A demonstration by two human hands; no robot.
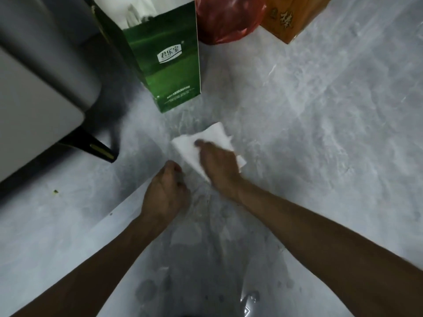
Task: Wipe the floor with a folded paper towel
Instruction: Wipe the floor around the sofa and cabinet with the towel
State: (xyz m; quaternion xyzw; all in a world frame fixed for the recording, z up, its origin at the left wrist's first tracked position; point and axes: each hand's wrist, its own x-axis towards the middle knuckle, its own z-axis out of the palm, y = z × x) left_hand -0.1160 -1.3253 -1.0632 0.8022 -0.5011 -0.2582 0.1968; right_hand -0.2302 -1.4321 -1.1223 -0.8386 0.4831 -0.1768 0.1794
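One paper towel (207, 137) under right hand (218, 167), near green bag (169, 72) (君乐宝).

Looks like a lived-in room of a home: glossy grey marble-patterned floor (320, 133), corner of a grey cushioned seat (41, 92) on 1 dark slanted leg (91, 146), plus 1 green paper shopping bag (169, 65), 1 red plastic bag (226, 17) and 1 orange carton (290, 17) standing together on the floor.

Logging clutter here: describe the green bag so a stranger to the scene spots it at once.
Three items stand along the far edge of the grey marbled floor. The green paper bag is leftmost, beside a red plastic bag and an orange box; it alone bears a white logo on its front.
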